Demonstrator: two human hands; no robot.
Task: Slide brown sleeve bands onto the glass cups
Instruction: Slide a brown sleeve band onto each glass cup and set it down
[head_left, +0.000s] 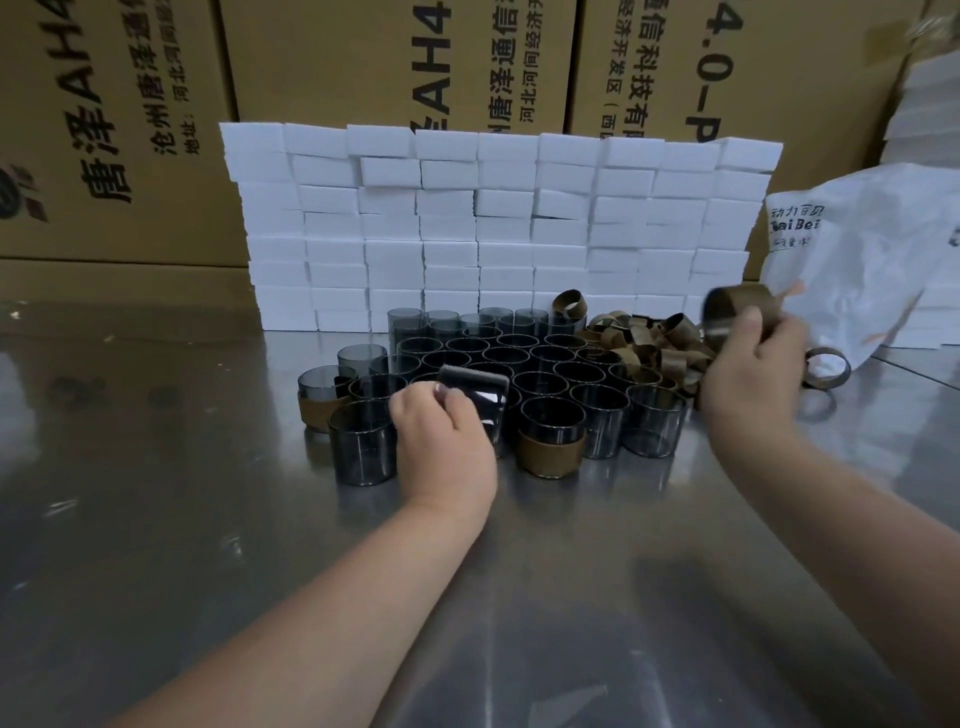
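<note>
Brown bands (649, 338) before "AH4" cardboard boxes (130, 156)

Your worktop (156, 519): brushed, glossy metal.
Smoky glass cups (550, 384) gleam; brown sleeve bands (649, 338) at two o'clock look matt.

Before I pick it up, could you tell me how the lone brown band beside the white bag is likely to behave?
The band is probably light: it is a thin-walled open ring. It likely flexes when squeezed, since several in the pile look bent out of round. Resting on its rim on the table, it should slide rather than roll.
</note>
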